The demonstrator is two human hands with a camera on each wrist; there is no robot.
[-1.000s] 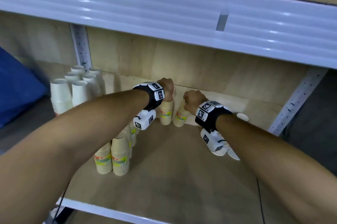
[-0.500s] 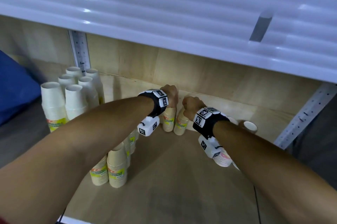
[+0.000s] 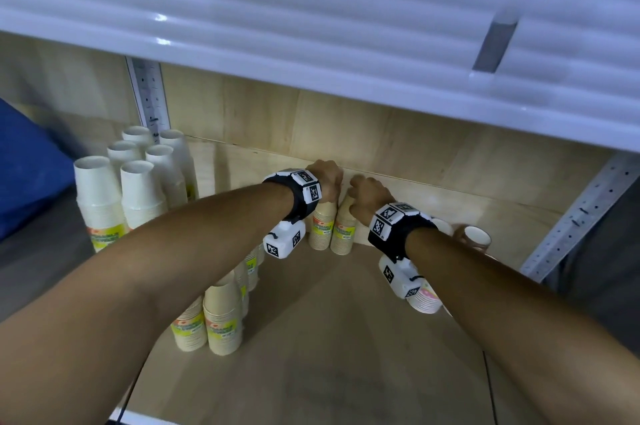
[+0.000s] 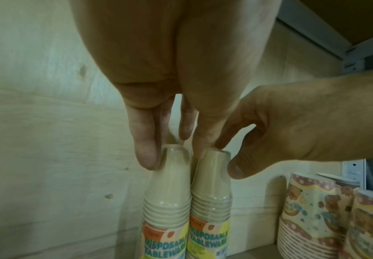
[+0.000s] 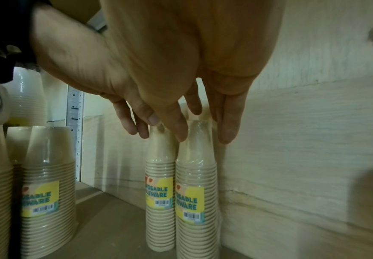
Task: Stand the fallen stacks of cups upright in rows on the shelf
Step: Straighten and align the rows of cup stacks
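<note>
Two wrapped stacks of beige cups stand upright side by side against the back wall of the wooden shelf (image 3: 346, 372). My left hand (image 3: 327, 182) pinches the top of the left stack (image 3: 321, 229), its fingers (image 4: 145, 154) and thumb either side of the top cup (image 4: 166, 175). My right hand (image 3: 367, 194) pinches the top of the right stack (image 3: 343, 234), with thumb and fingers (image 5: 225, 129) flanking that stack (image 5: 195, 184). The two stacks touch along their sides. In the right wrist view the left stack (image 5: 159, 175) stands just left of it.
Tall white cup stacks (image 3: 138, 189) stand at the back left. A row of beige stacks (image 3: 221, 320) runs toward the front under my left arm. Patterned cup stacks (image 4: 314, 219) and a loose cup (image 3: 478, 237) lie to the right. The white upper shelf (image 3: 311, 26) hangs low overhead.
My hands have drawn closer together. The right stack, which leaned away before, now stands straight and touches the left stack.
</note>
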